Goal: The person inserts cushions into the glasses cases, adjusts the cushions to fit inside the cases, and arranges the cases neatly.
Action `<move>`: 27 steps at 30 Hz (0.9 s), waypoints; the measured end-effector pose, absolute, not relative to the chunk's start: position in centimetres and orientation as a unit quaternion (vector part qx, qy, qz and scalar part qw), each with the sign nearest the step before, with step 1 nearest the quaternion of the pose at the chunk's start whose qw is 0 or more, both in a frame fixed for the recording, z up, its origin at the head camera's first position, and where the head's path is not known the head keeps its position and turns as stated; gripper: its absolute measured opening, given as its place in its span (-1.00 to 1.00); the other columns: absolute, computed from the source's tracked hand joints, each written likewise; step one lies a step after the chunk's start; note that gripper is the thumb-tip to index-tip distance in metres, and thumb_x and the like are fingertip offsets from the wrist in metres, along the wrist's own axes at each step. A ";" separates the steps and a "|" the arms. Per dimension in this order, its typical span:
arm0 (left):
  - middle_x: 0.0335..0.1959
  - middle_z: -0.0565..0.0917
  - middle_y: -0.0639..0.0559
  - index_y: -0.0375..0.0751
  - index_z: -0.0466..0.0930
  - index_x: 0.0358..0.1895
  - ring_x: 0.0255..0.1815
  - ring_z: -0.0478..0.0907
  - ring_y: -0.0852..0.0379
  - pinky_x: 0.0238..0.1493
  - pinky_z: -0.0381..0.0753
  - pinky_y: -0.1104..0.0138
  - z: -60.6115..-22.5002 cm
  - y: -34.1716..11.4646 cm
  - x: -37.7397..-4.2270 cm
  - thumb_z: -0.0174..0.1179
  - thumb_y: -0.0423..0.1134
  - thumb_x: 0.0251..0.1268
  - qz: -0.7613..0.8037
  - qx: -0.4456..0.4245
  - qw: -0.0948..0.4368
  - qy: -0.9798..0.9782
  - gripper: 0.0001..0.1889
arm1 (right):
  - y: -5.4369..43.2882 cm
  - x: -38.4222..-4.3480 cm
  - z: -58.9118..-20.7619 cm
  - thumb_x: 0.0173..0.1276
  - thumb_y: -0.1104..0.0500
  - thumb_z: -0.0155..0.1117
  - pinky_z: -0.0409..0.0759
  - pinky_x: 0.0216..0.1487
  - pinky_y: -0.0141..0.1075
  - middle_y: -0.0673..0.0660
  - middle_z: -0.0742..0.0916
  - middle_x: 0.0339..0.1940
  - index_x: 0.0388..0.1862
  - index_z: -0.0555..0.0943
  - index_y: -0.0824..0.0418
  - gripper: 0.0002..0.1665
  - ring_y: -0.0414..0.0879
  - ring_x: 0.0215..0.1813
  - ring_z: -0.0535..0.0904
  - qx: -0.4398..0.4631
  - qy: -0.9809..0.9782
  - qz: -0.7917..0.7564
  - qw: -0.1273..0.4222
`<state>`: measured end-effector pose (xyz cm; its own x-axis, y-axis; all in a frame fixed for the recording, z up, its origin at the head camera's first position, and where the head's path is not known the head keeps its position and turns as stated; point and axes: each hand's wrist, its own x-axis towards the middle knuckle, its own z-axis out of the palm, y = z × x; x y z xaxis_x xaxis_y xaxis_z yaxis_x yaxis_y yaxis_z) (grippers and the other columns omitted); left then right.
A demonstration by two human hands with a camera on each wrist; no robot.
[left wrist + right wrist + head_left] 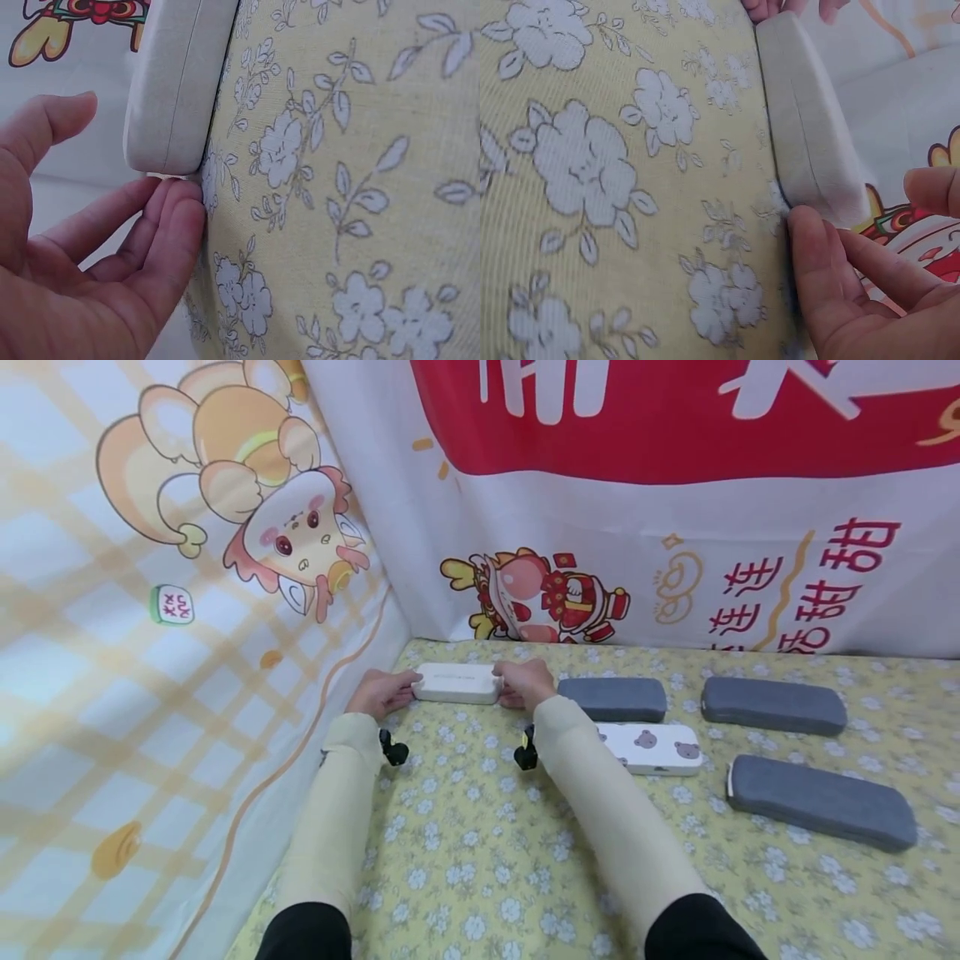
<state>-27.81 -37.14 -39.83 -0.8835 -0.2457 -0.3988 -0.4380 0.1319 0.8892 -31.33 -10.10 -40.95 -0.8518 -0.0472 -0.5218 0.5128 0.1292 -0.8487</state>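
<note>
A plain white glasses case (456, 683), with small faint lettering on its lid, lies closed on the floral cloth near the back left. My left hand (381, 693) is at its left end. In the left wrist view, the fingertips (180, 196) meet the end of the case low by the cloth, while the thumb stands off from it. At the other end is my right hand (528, 683). The right wrist view has its fingertips (807, 225) at the case's lower edge and the thumb held apart. A thin seam runs along the side of the case.
Right of my right hand lies a grey case (613, 698), with a white bear-print case (649, 748) just in front, partly behind my forearm. Farther right are another grey case (774, 705) and a third grey case (822, 802). Printed cloth walls (570, 518) rise behind and at left.
</note>
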 end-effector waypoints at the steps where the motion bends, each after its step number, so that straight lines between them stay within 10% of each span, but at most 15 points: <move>1: -0.37 0.66 -0.10 -0.44 0.62 -0.02 -0.49 0.58 0.11 -0.06 0.66 0.15 -39.8 -37.2 -27.7 0.39 -0.19 0.31 0.613 -0.227 0.076 0.753 -0.64 | -10.1 -31.4 -40.8 0.31 -0.02 0.38 0.70 -0.07 -0.21 0.20 0.72 -0.13 0.11 0.47 0.24 -0.47 0.02 -0.17 0.73 0.163 0.722 -0.635 0.221; 5: -0.62 0.52 -0.01 -0.36 0.65 -0.30 -0.69 0.34 0.19 -0.51 0.49 0.28 -39.6 -37.3 -27.8 0.38 -0.14 0.32 0.585 -0.223 0.063 0.778 -0.71 | -9.9 -31.5 -39.7 0.33 -0.10 0.36 0.69 -0.09 -0.21 0.18 0.69 -0.12 0.21 0.45 0.24 -0.37 -0.01 -0.24 0.71 0.152 0.742 -0.617 0.215; 12: -0.79 0.33 0.10 -0.09 0.39 -0.70 -0.79 0.20 0.16 -0.70 0.31 0.23 -39.2 -37.1 -28.3 0.29 -0.02 0.37 0.483 -0.181 0.009 0.857 -0.52 | -8.0 -30.6 -37.3 0.39 -0.10 0.34 0.68 0.02 -0.12 0.22 0.65 -0.02 0.45 0.36 0.24 -0.22 0.07 -0.02 0.68 0.043 0.766 -0.612 0.193; 16: -0.54 0.52 -0.01 -0.22 0.63 -0.37 -0.61 0.37 0.04 -0.49 0.50 0.12 -38.4 -36.0 -28.6 0.22 0.07 0.41 0.406 -0.143 -0.018 0.902 -0.61 | -6.2 -30.0 -36.0 0.43 -0.09 0.32 0.68 -0.19 -0.23 0.18 0.64 -0.23 0.50 0.37 0.14 -0.25 -0.01 -0.25 0.63 -0.030 0.768 -0.617 0.169; 20: 0.11 0.62 -0.19 -0.29 0.60 0.20 -0.01 0.57 -0.13 0.00 0.59 -0.01 -37.5 -34.0 -29.1 0.18 0.12 0.43 0.371 -0.112 -0.030 0.921 -0.45 | -4.2 -29.6 -35.0 0.46 -0.14 0.25 0.53 -0.35 -0.27 0.07 0.57 -0.49 -0.07 0.71 0.26 -0.52 -0.10 -0.48 0.46 -0.088 0.815 -0.557 0.133; 23: 0.28 0.53 -0.25 -0.31 0.50 0.33 0.24 0.49 -0.19 0.17 0.53 -0.06 -37.1 -32.2 -29.6 0.18 0.17 0.42 0.361 -0.094 -0.028 0.928 -0.34 | -2.7 -29.3 -34.4 0.46 -0.21 0.21 0.40 -0.40 -0.21 0.00 0.49 -0.57 -0.46 0.66 0.19 -0.48 -0.09 -0.54 0.32 -0.111 0.854 -0.500 0.095; 27: 0.34 0.47 -0.28 -0.33 0.42 0.39 0.33 0.41 -0.21 0.27 0.46 -0.05 -36.6 -29.7 -30.3 0.18 0.19 0.41 0.349 -0.056 -0.026 0.935 -0.27 | -0.6 -28.9 -33.9 0.47 -0.22 0.18 0.33 -0.44 -0.19 -0.02 0.46 -0.60 -0.50 0.62 0.11 -0.50 -0.08 -0.52 0.29 -0.130 0.876 -0.461 0.057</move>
